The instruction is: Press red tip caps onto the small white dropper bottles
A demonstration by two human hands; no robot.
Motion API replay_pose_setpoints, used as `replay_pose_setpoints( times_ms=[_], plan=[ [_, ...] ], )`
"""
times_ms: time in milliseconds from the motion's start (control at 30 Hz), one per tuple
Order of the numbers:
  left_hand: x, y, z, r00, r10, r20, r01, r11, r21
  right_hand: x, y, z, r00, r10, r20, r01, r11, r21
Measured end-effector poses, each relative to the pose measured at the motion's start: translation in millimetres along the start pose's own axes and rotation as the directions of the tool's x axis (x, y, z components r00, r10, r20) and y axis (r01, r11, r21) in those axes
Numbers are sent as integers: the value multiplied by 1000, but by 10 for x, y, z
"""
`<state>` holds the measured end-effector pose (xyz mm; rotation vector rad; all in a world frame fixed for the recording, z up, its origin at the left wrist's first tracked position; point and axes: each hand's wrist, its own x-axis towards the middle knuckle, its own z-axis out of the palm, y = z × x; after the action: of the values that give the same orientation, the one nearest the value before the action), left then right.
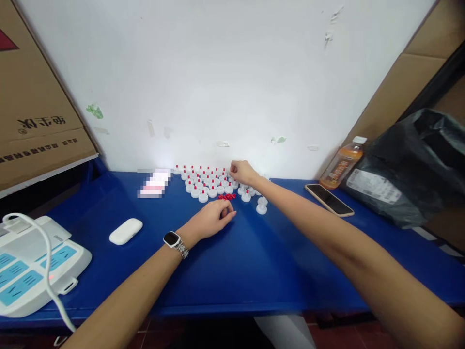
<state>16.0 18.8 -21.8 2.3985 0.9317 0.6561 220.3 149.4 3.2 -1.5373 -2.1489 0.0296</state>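
Observation:
My left hand (210, 219) rests low over the blue table, just in front of a small heap of red tips (227, 197). Its fingers are loosely curled, and the thumb stands apart from them. Farther back, my right hand (242, 172) is closed in a pinch at the right end of the rows of white round caps. What it holds is hidden by the fingers. Several white caps with red tips (203, 196) stand upright in rows left of it. More white caps (261, 205) lie to the right, partly behind my right forearm; one near there bears a red tip (247, 192).
On the left are a power strip (82, 257) with a white cable, a white case (126, 231) and a blurred-out patch (155, 183). A phone (329, 199), a drink bottle (342, 164) and a black plastic bag (403, 169) are at right. A white wall (225, 87) bounds the table's back.

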Motion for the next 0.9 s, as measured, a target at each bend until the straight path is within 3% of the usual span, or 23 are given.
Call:
replay_pose_setpoints(
  times_ms=[200, 433, 667, 900],
  plan=[
    [-8, 6, -1, 1000, -14, 2, 14, 1000, -16, -13, 71, -65, 999, 29, -21, -29, 999, -15],
    [-11, -3, -1, 1000, -20, 16, 20, 1000, -15, 32, -10, -13, 999, 46, 9, -46, 999, -24],
    [3, -53, -14, 1000, -19, 17, 20, 999, -31, 11, 89, -239, 990, 140, -12, -141, 988, -68],
    [-3, -41, -48, 1000, -26, 9, 26, 999, -28, -118, 177, -205, 975, 207, 76, -201, 977, -73]
  ],
)
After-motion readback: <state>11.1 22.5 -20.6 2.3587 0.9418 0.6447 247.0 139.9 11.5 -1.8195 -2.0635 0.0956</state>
